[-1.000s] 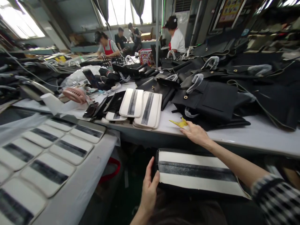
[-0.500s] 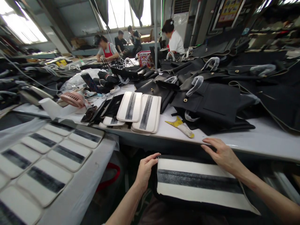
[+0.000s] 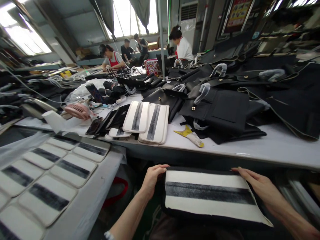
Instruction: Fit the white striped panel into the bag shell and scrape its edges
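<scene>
In front of my body is a black bag piece [image 3: 200, 218] with a white panel [image 3: 210, 178] lying on it; a dark band runs along the panel. The panel's lower right corner lifts away. My left hand [image 3: 152, 178] pinches the black piece at its upper left corner, thumb on the near side. At the upper right, my right hand [image 3: 257, 181] grips the edge between thumb and fingers; the fingers behind are partly hidden. Beyond, on the table, a stack of white panels with dark bands [image 3: 155, 123] stands beside a yellow-and-white tool [image 3: 190, 136].
Black bags with wrapped handles [image 3: 217, 106] cover the long table [image 3: 282, 150]. On the left, a lower table [image 3: 92, 200] bears several banded panels [image 3: 50, 193]. A pink fan [image 3: 78, 110] stands behind it. A red strap [image 3: 117, 191] hangs below. People [image 3: 183, 46] work farther back.
My right hand has come down from above the panel's far edge and now grips the upper right edge. My left hand keeps its hold on the corner. The view has shifted slightly.
</scene>
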The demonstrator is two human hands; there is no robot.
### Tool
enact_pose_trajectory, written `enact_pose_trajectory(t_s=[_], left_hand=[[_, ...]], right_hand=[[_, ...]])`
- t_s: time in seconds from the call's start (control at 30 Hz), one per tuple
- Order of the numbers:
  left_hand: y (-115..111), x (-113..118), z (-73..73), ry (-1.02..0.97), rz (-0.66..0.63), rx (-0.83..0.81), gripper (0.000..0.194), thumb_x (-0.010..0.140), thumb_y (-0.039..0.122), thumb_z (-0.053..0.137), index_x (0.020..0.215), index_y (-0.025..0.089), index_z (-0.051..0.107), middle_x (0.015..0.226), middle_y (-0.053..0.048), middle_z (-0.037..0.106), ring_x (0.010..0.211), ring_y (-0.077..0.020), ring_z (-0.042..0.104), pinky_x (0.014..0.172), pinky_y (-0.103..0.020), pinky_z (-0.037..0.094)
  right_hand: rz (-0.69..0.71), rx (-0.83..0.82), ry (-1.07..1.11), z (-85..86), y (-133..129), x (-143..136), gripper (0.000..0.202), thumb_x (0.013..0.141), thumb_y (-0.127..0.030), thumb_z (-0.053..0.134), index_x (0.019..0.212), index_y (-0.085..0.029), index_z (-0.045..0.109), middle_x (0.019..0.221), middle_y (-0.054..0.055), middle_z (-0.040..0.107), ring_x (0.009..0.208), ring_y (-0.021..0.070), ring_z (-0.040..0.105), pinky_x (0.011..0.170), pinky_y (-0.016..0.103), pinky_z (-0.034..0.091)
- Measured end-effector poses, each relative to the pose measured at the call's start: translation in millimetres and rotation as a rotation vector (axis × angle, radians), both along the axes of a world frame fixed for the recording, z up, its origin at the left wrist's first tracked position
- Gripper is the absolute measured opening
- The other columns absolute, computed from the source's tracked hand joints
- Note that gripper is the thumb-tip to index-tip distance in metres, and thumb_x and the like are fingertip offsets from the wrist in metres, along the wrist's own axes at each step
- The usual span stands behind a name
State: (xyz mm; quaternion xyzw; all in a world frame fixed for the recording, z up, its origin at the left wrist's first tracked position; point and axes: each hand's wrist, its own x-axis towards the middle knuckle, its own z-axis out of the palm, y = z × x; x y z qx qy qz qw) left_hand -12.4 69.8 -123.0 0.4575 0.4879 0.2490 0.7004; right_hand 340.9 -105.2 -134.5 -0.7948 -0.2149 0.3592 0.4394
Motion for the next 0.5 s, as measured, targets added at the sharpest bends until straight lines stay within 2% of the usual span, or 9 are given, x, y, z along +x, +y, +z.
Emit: enact_pose_trajectory(t_s=[0.1,0.23,0.3,0.37,0.5], left_hand=[[7,-1,1.3,0.034,-0.031,-0.018,0.034,0.069,0.026,0.063,0.097,0.014,0.077,0.077,-0.005,0.072,0.069,-0.0142,0.056,0.067,-0.025,0.038],[11,4,8.7,0.082,-0.084,-0.041,0.034,0.066,0.026,0.064,0.095,0.014,0.076,0.072,-0.003,0.070,0.066,-0.0141,0.055,0.065,-0.025,0.038],[9,6,12.0,0.112,-0.118,-0.027,0.035,0.068,0.029,0.064,0.097,0.015,0.075,0.081,-0.005,0.073,0.074,-0.0176,0.060,0.068,-0.026,0.041],[9,7,11.0,0.186,-0.146,0.027,0.038,0.070,0.037,0.064,0.099,0.016,0.074,0.092,-0.006,0.075,0.085,-0.0232,0.064,0.073,-0.029,0.045],[11,8,-4.3,0.289,-0.151,0.126,0.046,0.070,0.052,0.067,0.102,0.020,0.073,0.103,-0.005,0.074,0.100,-0.0302,0.065,0.082,-0.034,0.052]], right_hand=[[-0.008,-0.002,0.097,-2.6,1,-2,0.051,0.067,-0.066,0.067,0.095,-0.026,0.078,0.113,0.005,0.073,0.118,0.0330,0.058,0.101,0.040,0.044],[-0.059,0.002,0.262,0.3,5,-8,0.057,0.072,-0.068,0.067,0.104,-0.022,0.076,0.110,0.008,0.073,0.100,0.0295,0.064,0.080,0.036,0.051],[-0.070,0.051,0.327,6.2,5,-14,0.056,0.076,-0.067,0.065,0.102,-0.018,0.076,0.106,0.010,0.074,0.090,0.0258,0.065,0.072,0.033,0.051],[-0.061,0.151,0.374,10.3,5,-17,0.054,0.081,-0.064,0.063,0.098,-0.015,0.076,0.103,0.012,0.073,0.086,0.0229,0.064,0.071,0.031,0.049],[-0.073,0.286,0.499,8.1,5,-12,0.046,0.084,-0.056,0.063,0.097,-0.014,0.076,0.103,0.010,0.073,0.085,0.0208,0.063,0.074,0.030,0.048]])
